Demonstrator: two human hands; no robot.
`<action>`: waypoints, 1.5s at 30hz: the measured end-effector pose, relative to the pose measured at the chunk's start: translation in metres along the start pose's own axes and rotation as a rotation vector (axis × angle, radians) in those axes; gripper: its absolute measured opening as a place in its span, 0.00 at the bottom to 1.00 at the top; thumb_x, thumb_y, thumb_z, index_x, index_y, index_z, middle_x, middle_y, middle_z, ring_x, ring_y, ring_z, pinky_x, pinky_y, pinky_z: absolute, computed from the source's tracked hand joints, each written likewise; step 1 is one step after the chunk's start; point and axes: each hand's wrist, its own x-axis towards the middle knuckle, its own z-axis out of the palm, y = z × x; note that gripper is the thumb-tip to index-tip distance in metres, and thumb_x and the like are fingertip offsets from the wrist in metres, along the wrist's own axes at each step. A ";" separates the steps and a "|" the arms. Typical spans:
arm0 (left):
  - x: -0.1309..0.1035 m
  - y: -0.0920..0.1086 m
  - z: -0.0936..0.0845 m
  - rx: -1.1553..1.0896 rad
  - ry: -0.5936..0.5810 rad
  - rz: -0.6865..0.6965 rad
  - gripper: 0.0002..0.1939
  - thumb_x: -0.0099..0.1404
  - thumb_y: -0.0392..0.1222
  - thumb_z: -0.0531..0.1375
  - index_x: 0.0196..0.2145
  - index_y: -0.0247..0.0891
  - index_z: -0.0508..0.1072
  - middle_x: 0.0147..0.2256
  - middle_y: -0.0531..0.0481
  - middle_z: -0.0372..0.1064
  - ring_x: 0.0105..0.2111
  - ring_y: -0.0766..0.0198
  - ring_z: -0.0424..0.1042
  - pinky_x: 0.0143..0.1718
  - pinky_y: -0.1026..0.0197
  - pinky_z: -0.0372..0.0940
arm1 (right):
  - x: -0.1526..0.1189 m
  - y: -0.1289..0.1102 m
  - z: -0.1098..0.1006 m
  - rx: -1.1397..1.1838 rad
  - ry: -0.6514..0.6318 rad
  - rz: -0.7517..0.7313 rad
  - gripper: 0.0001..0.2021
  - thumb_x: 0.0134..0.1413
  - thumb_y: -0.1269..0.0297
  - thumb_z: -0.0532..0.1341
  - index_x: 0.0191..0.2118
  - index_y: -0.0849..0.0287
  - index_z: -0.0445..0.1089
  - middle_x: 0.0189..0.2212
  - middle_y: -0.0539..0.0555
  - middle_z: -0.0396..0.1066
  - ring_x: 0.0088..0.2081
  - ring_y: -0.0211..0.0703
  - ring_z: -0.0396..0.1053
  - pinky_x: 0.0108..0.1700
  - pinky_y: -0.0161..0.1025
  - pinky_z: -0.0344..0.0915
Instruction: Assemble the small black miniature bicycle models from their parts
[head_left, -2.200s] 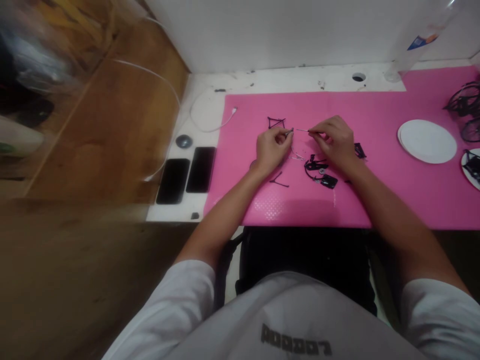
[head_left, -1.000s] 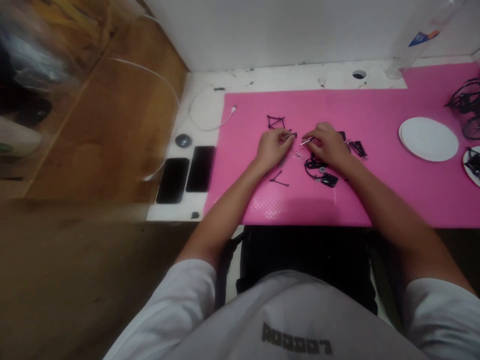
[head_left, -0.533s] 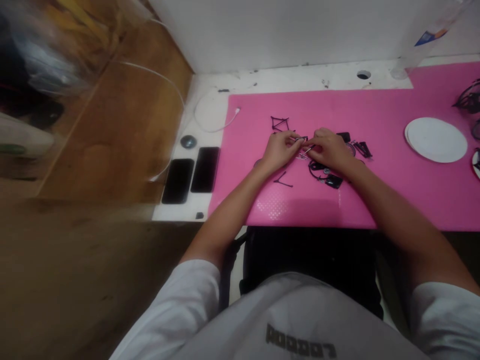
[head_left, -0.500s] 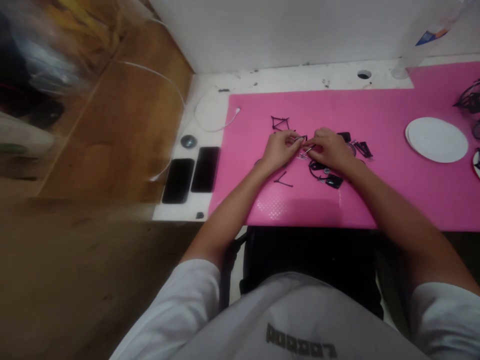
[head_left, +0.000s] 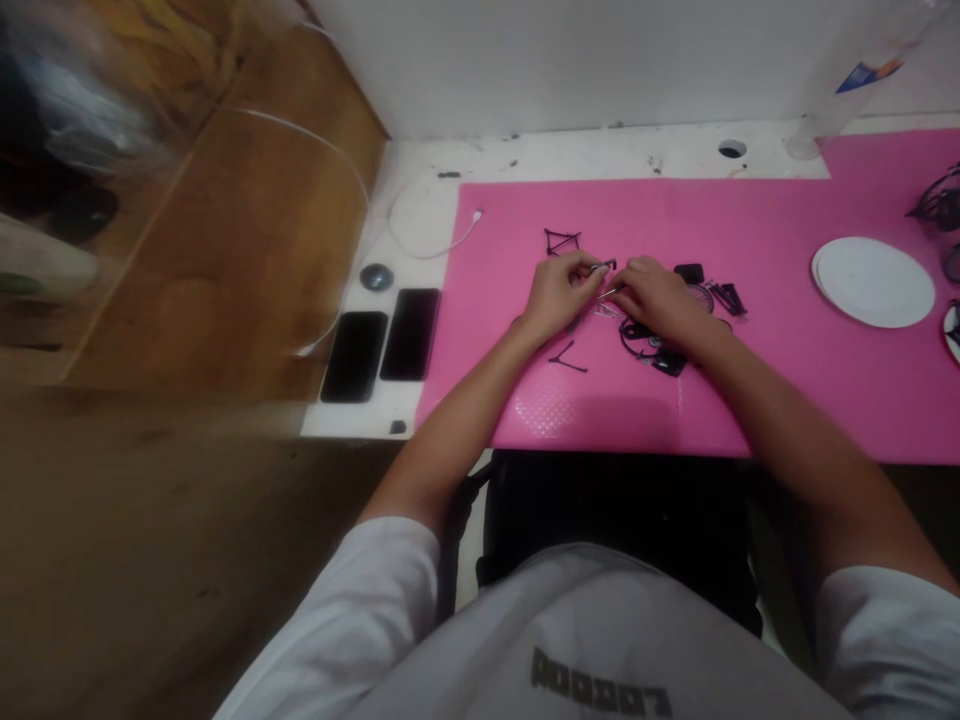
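My left hand pinches a small dark part that sticks out past the fingertips. Close beside it, my right hand grips a thin silver piece, its kind too small to make out. Under the fingertips lies a small silvery lattice part on the pink mat. Beyond my left hand is a black miniature bicycle frame. A Y-shaped black part lies nearer me. Around my right hand are a small spoked wheel and several black parts, partly covered by the hand.
Two dark phones lie on the white tabletop at left, near a round dark object and a white cable. A white round plate sits at right. Behind it stands a clear bottle. More black parts are at the right edge.
The two hands' fingertips have drawn slightly apart, and the silver piece has tipped a little in my right hand. The view has shifted slightly; the parts on the mat stay put.
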 end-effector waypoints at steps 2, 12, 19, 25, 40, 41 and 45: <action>0.000 -0.002 0.001 -0.002 0.010 -0.012 0.07 0.74 0.45 0.68 0.42 0.40 0.84 0.34 0.48 0.83 0.32 0.64 0.76 0.35 0.62 0.68 | 0.000 0.001 0.000 -0.008 0.007 0.004 0.12 0.76 0.54 0.62 0.50 0.54 0.79 0.45 0.63 0.76 0.51 0.62 0.72 0.46 0.52 0.71; 0.003 0.012 0.003 -0.366 0.016 -0.287 0.18 0.73 0.55 0.71 0.44 0.35 0.84 0.36 0.44 0.84 0.21 0.73 0.69 0.24 0.66 0.66 | 0.002 0.013 0.002 0.132 0.201 0.008 0.12 0.78 0.54 0.57 0.47 0.54 0.75 0.45 0.62 0.74 0.51 0.62 0.70 0.55 0.58 0.70; -0.004 0.022 0.002 -0.463 -0.054 -0.334 0.20 0.71 0.55 0.73 0.49 0.33 0.85 0.44 0.39 0.86 0.25 0.69 0.78 0.30 0.64 0.77 | 0.000 0.002 -0.002 0.388 0.444 0.065 0.22 0.78 0.38 0.55 0.46 0.52 0.74 0.41 0.58 0.70 0.42 0.54 0.69 0.54 0.56 0.72; -0.016 0.031 0.011 -0.532 -0.116 -0.294 0.24 0.72 0.56 0.72 0.53 0.32 0.85 0.45 0.38 0.86 0.35 0.61 0.86 0.41 0.58 0.83 | 0.001 -0.004 0.001 0.439 0.453 0.041 0.26 0.76 0.33 0.56 0.45 0.52 0.74 0.37 0.56 0.68 0.39 0.52 0.68 0.51 0.55 0.73; -0.018 0.018 0.022 -0.598 -0.117 -0.235 0.22 0.68 0.53 0.75 0.50 0.32 0.86 0.42 0.39 0.87 0.37 0.59 0.86 0.44 0.56 0.83 | 0.002 0.003 0.008 0.477 0.453 0.026 0.29 0.73 0.28 0.56 0.42 0.52 0.73 0.34 0.54 0.66 0.35 0.50 0.64 0.44 0.53 0.70; -0.018 0.017 0.023 -0.596 -0.112 -0.236 0.22 0.68 0.52 0.75 0.50 0.32 0.86 0.42 0.40 0.87 0.36 0.60 0.86 0.43 0.57 0.82 | 0.002 0.004 0.009 0.476 0.448 0.027 0.29 0.73 0.28 0.56 0.42 0.52 0.73 0.34 0.54 0.66 0.35 0.50 0.65 0.43 0.52 0.69; -0.019 0.016 0.026 -0.580 -0.104 -0.250 0.19 0.69 0.49 0.74 0.50 0.32 0.86 0.41 0.40 0.86 0.33 0.63 0.85 0.41 0.60 0.81 | 0.002 0.005 0.010 0.496 0.436 0.039 0.29 0.73 0.29 0.56 0.41 0.51 0.73 0.33 0.53 0.65 0.34 0.50 0.64 0.40 0.50 0.66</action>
